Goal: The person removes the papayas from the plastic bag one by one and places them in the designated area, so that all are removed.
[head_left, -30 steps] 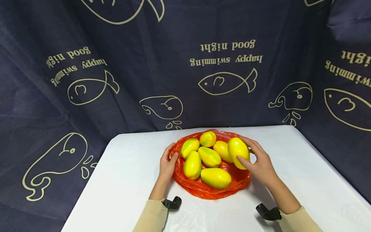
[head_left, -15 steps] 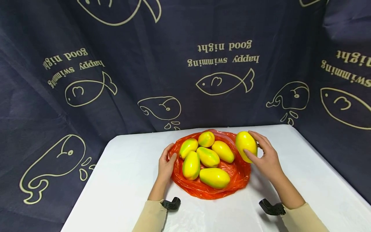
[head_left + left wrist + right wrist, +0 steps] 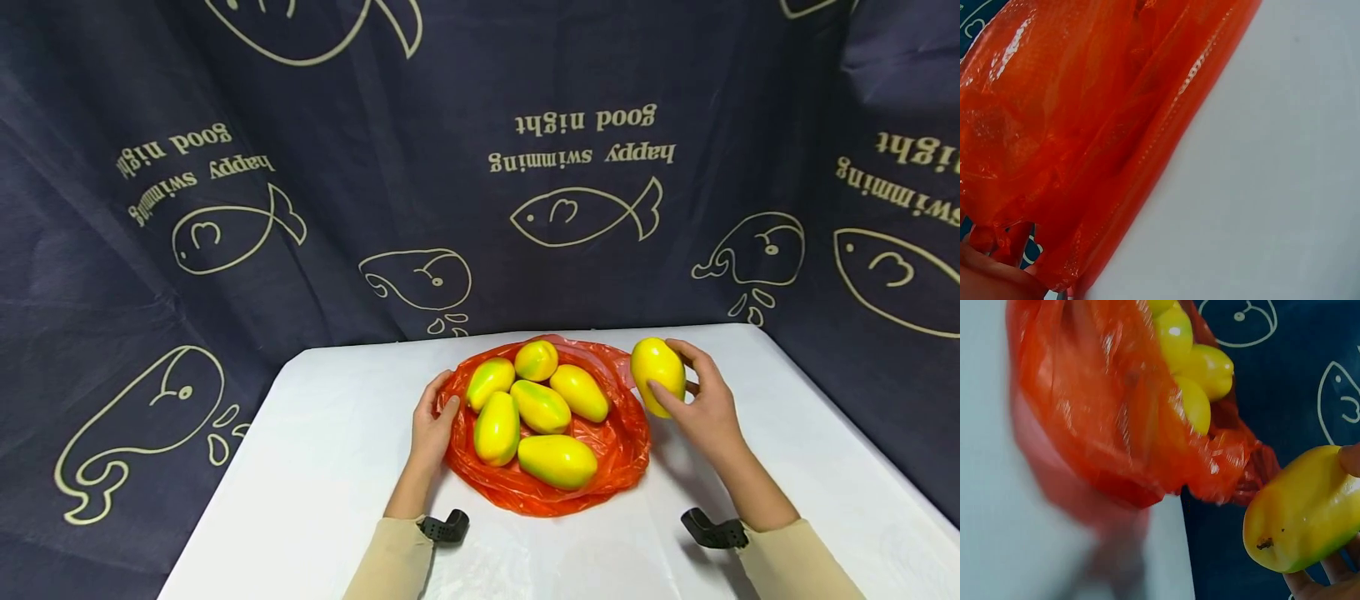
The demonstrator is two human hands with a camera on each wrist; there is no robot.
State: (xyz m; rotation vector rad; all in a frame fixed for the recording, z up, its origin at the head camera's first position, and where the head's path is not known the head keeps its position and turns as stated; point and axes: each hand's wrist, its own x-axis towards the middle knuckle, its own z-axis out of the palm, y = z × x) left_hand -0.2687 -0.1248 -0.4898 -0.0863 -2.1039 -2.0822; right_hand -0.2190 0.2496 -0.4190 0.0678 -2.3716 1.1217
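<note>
A red plastic bag (image 3: 622, 450) lies spread wide on the white table, its mouth facing up. Several yellow-green mangoes (image 3: 542, 407) rest inside it. At the bag's left rim, my left hand (image 3: 432, 429) holds the plastic between thumb and fingers; in the left wrist view the crumpled red film covers most of that hand. My right hand (image 3: 705, 408) grips one mango (image 3: 657, 375) just beyond the bag's right rim, thumb on the near side and fingers behind. The right wrist view shows this mango's dark stem scar, with the bag beside it.
The white table (image 3: 337, 467) extends around the bag on both sides. Behind it hangs a dark blue cloth (image 3: 450, 167) printed with fish and whales. Each wrist wears a black camera mount, such as the right one (image 3: 712, 531).
My right hand has carried the mango rightward, from over the bag's right part to outside its rim. My left hand has stayed on the left rim.
</note>
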